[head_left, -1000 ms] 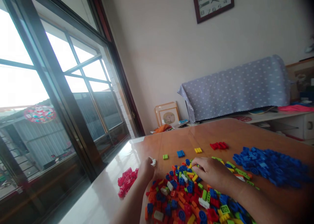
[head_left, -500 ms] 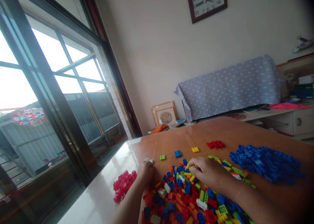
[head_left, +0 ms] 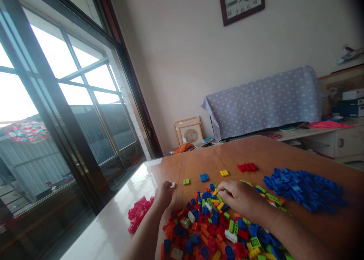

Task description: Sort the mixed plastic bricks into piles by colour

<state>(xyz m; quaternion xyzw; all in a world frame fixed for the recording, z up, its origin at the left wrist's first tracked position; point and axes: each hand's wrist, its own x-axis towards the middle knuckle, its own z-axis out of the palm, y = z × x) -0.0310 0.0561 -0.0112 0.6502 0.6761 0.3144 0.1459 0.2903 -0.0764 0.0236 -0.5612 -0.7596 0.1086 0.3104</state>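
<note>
My left hand (head_left: 163, 195) is closed at the left side of the table, its fingertips on a small white toy brick (head_left: 173, 185) that shows only in part. My right hand (head_left: 239, 196) hovers over the far edge of a mixed pile of toy bricks (head_left: 209, 233), thumb and fingers pinched together. Whatever lies between those fingers is hidden. Beyond the hands, a row of small groups runs across the table: green bricks (head_left: 186, 182), blue bricks (head_left: 204, 177), yellow bricks (head_left: 224, 173) and red bricks (head_left: 248, 167).
A heap of blue bricks (head_left: 304, 188) lies at the right, and pink bricks (head_left: 140, 212) sit left of my left forearm. The wooden table (head_left: 204, 159) reaches toward a cloth-covered object (head_left: 261, 104) by the wall. A glass sliding door (head_left: 65, 119) stands at the left.
My left hand has shifted slightly left and now covers more of the white piece. My right hand stays almost in place over the pile. The camera view has moved a little.
</note>
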